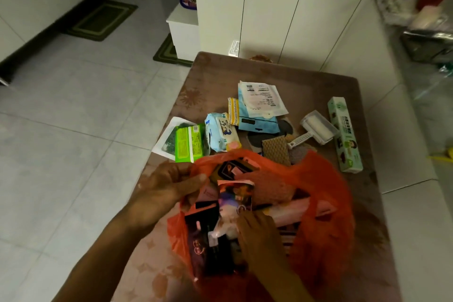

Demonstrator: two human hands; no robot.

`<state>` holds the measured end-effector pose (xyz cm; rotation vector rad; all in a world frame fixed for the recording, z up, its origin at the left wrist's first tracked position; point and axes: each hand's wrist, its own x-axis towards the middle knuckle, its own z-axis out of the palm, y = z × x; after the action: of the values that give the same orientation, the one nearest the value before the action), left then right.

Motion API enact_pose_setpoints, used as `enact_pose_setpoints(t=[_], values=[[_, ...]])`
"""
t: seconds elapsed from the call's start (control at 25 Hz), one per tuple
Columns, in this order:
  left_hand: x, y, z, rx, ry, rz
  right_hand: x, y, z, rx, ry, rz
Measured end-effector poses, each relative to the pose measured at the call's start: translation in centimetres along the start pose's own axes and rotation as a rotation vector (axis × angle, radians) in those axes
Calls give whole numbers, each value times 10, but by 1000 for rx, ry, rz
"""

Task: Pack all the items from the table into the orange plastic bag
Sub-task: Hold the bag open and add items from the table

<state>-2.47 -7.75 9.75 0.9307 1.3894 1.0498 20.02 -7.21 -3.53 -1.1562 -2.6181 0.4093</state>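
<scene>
Meanwhile, from my head camera: my left hand (pixel 171 184) pinches the orange plastic bag (pixel 326 203) rim open at nine o'clock; my right hand (pixel 259 230) presses a glossy packet (pixel 235 198) inside, fingers closed on it. The wet wipes pack (pixel 220 133) lies at twelve o'clock, long axis pointing away, nearer my left hand.

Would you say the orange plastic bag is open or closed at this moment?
Open. The left hand holds the rim of the orange plastic bag back, packets show inside its mouth, and the right hand reaches in.
</scene>
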Motion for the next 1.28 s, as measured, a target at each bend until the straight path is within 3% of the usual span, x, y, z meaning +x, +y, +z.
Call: enact_pose_setpoints(t=[0.12, 0.24, 0.36, 0.48, 0.56, 0.64, 0.72, 0.8, 0.88, 0.96, 1.0, 1.08, 1.16, 1.28], values=[[-1, -13, 3, -151, -49, -65, 3, -5, 4, 11, 115, -47], [-5, -25, 11, -218, -59, -104, 5, 2, 10, -89, -34, -233], [-9, -24, 18, -188, -197, -52, 15, 25, 21, -71, -166, -54], [-9, -18, 25, -168, -226, -34, 16, 31, 24, -51, -217, 51], [0, -19, 34, -173, -200, -62, 19, 28, 10, 63, -140, 4], [21, -25, 49, -70, -94, -114, 37, 31, -19, 295, 80, 25], [45, -32, 64, 2, -1, -151, 68, 50, -48, 379, 317, 172], [62, -41, 77, 5, 6, -159, 106, 89, -58, 284, 356, 365], [69, -47, 86, -6, 31, -180, 134, 143, -40, 213, 160, 558], [68, -49, 91, -9, 60, -199, 137, 184, -14, 263, -153, 781], [68, -50, 94, 6, 67, -203, 132, 197, -4, 344, -268, 836], [69, -54, 94, 16, 70, -210, 119, 208, 9, 494, -339, 832], [72, -56, 93, -20, 96, -227, 114, 210, 11, 576, -296, 783], [73, -50, 92, -95, 157, -253, 121, 202, -20, 610, 42, 718]])
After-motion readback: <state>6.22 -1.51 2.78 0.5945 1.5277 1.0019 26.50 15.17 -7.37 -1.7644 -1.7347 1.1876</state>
